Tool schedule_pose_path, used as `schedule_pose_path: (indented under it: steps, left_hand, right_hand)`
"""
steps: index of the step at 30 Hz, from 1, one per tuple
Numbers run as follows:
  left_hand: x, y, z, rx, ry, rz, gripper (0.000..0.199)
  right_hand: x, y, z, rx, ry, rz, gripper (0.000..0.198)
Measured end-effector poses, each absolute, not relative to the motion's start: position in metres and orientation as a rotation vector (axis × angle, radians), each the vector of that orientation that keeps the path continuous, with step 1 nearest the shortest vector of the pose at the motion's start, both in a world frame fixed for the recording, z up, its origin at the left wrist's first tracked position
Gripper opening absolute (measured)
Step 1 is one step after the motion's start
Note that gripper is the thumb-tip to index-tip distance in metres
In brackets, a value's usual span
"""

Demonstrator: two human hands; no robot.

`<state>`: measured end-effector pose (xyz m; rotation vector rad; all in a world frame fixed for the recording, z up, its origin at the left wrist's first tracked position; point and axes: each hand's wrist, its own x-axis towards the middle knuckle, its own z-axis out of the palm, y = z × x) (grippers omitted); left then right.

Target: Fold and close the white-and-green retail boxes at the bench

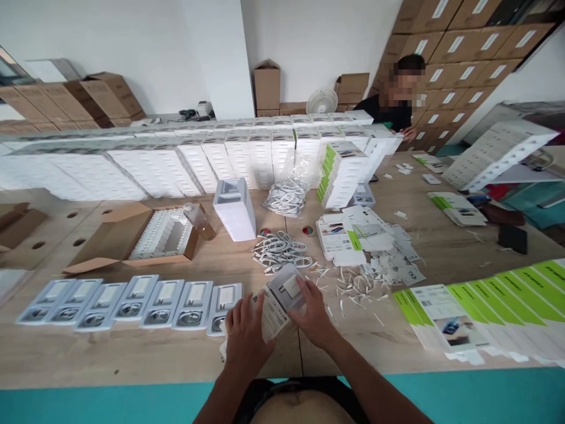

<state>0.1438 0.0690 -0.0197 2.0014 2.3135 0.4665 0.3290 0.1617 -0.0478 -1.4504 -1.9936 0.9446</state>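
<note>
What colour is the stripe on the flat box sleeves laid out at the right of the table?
Bright lime green on the white box sleeves; the head view shows it.
</note>
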Motion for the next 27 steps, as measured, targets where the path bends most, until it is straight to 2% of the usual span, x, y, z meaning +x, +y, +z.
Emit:
schedule_pose_path:
  steps: [5,8,9,11,14,17,21,27]
  left_hand:
    - [0.135,0.081,-0.006,2.035,2.236,0.603,0.097]
    - [0.143,0.094,-0.005,2.044,2.153,0.759,0.103]
    - [0.147,0.099,-0.006,2.025,2.149,0.811,0.106]
    - [0.155,0.11,-0.006,1.949,2.178,0.92,0.108]
    - [0.166,0.124,0.001,1.822,2.186,1.08,0.11]
    - [0.17,0.133,0.018,1.683,1.911,1.186,0.112]
    - [0.163,0.142,0.046,1.284,1.452,1.117,0.079]
    - [0.164,0.155,0.051,1.144,1.193,1.12,0.051]
  right_hand:
    - [0.338,0.168,-0.017,-1.131,-2.003,1.123,0.057]
    - [0.331,0.166,-0.005,-1.083,-1.962,1.036,0.046]
    - [0.328,0.165,-0.003,-1.11,-1.902,0.978,0.047]
    - [0.323,0.163,-0.001,-1.17,-1.725,0.966,0.063]
    - [0.324,0.163,0.007,-1.103,-1.444,1.285,0.086]
    - [0.338,0.172,0.023,-0.933,-1.26,1.463,0.088]
    - [0.368,0.188,0.048,-0.814,-1.149,1.582,0.082]
    - [0.373,0.186,0.042,-0.925,-1.001,1.572,0.04]
